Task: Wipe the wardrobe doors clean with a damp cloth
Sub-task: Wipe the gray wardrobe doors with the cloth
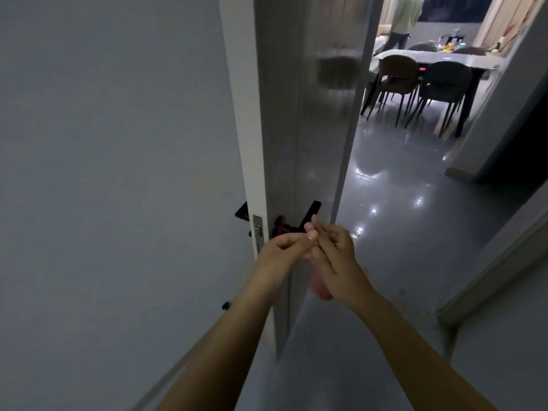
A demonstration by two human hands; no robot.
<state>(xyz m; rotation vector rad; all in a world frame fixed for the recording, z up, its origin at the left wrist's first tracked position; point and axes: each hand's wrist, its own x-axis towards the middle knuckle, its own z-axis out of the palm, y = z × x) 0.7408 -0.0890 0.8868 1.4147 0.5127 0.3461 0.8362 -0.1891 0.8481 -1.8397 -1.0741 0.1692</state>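
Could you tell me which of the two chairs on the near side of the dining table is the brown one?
The left chair, next to the door's edge, is brown; the one to its right is dark, nearly black.

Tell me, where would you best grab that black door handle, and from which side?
Grip the lever's free end, which angles up toward the doorway, coming from the open, right-hand side. The left hand and right hand already crowd its base near the door edge, and the far end probably gives the easiest turn.
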